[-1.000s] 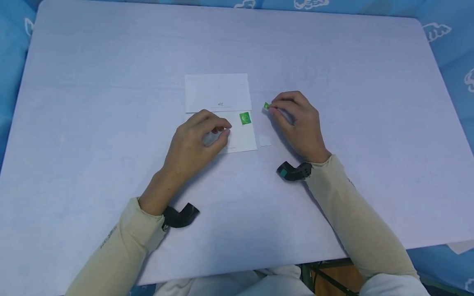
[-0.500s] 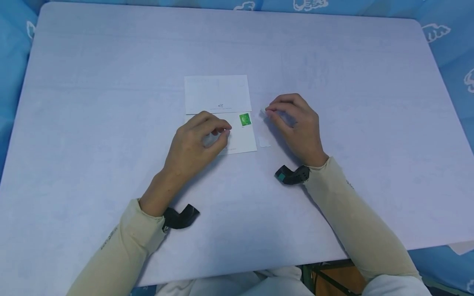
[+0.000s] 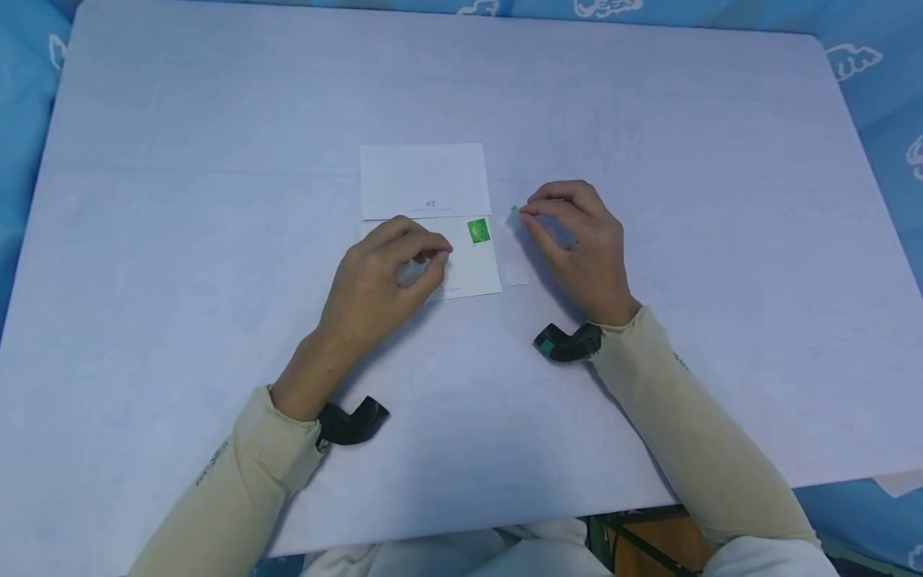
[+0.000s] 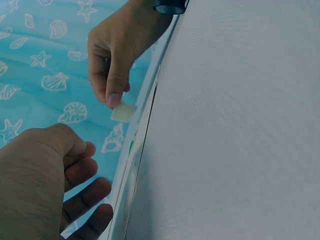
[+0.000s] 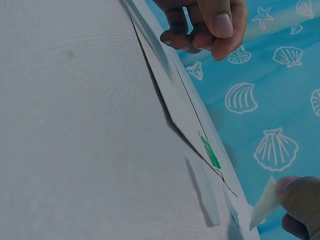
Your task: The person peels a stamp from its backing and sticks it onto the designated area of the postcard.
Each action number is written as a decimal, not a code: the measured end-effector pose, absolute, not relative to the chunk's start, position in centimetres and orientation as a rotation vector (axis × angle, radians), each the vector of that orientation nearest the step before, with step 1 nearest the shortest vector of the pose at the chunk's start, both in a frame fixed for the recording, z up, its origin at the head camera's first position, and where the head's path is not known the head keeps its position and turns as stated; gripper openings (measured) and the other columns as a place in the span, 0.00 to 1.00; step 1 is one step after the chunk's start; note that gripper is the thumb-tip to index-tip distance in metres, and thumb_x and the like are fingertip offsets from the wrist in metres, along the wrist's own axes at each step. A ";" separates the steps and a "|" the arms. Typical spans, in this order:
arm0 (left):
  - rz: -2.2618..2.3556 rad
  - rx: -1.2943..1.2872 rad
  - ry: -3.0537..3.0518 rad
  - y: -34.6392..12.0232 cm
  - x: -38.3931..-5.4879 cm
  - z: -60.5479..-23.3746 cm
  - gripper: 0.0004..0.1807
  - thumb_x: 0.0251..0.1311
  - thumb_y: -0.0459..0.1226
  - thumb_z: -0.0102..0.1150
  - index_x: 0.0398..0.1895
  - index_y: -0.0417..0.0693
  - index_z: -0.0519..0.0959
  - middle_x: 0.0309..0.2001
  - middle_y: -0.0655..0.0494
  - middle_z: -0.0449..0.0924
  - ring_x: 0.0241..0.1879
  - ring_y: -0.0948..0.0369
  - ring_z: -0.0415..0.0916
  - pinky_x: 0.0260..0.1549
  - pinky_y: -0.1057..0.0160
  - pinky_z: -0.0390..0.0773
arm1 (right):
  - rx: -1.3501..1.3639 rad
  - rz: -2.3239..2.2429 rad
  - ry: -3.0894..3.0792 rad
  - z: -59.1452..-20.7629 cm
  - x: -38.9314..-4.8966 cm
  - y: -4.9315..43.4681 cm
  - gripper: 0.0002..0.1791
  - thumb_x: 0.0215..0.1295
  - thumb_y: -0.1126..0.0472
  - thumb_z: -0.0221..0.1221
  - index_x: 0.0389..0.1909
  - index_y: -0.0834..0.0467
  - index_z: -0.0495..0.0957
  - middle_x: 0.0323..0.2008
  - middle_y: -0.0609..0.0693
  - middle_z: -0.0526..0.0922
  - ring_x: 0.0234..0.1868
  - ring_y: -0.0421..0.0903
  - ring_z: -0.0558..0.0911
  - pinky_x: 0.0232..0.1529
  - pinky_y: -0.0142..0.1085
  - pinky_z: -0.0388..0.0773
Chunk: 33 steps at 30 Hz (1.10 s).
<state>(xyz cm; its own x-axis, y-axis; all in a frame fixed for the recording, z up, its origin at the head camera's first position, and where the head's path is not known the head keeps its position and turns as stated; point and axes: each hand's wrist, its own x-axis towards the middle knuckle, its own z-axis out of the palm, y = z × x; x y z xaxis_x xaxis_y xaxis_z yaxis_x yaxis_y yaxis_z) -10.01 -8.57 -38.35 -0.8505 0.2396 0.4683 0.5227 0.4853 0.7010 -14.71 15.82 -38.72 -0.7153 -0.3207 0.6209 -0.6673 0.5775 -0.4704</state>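
My right hand (image 3: 577, 244) pinches a small stamp (image 5: 264, 205) between thumb and fingers, just right of two white envelopes. Its pale back faces the left wrist view, while a sliver of green shows in the head view. Over the lower envelope (image 3: 472, 268) hovers my left hand (image 3: 382, 268), fingers loosely curled and holding nothing. A green stamp (image 3: 478, 231) lies at that envelope's upper right corner; my left hand hides its left part. The upper envelope (image 3: 425, 172), with a small printed mark near its bottom edge, lies directly above it.
A small clear or whitish slip (image 3: 516, 275) lies on the table just right of the lower envelope. White cloth covers the table (image 3: 216, 120). Blue shell-patterned curtain (image 3: 876, 120) hangs around the table's far edges.
The stamp in my right hand has tilted: its green face showed more a second ago, then was nearly hidden, and now a sliver shows. My left hand and the envelopes stay put.
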 end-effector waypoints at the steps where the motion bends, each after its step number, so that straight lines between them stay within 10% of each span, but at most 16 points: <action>1: -1.299 -0.642 -2.432 -8.6 -10.0 -38.3 0.05 0.57 0.36 0.57 0.31 0.49 0.83 0.33 0.64 0.76 0.33 0.68 0.71 0.33 0.70 0.70 | 0.786 0.976 -2.337 -38.7 -14.7 15.8 0.08 0.56 0.63 0.62 0.36 0.63 0.83 0.41 0.54 0.78 0.45 0.45 0.76 0.47 0.33 0.72; 33: -1.266 -0.660 -2.456 -8.6 -10.1 -38.1 0.06 0.57 0.36 0.57 0.32 0.46 0.83 0.33 0.62 0.76 0.32 0.66 0.71 0.33 0.70 0.70 | 0.978 0.753 -2.464 -38.9 -15.0 15.8 0.07 0.57 0.63 0.62 0.32 0.64 0.84 0.39 0.54 0.77 0.45 0.50 0.73 0.43 0.45 0.65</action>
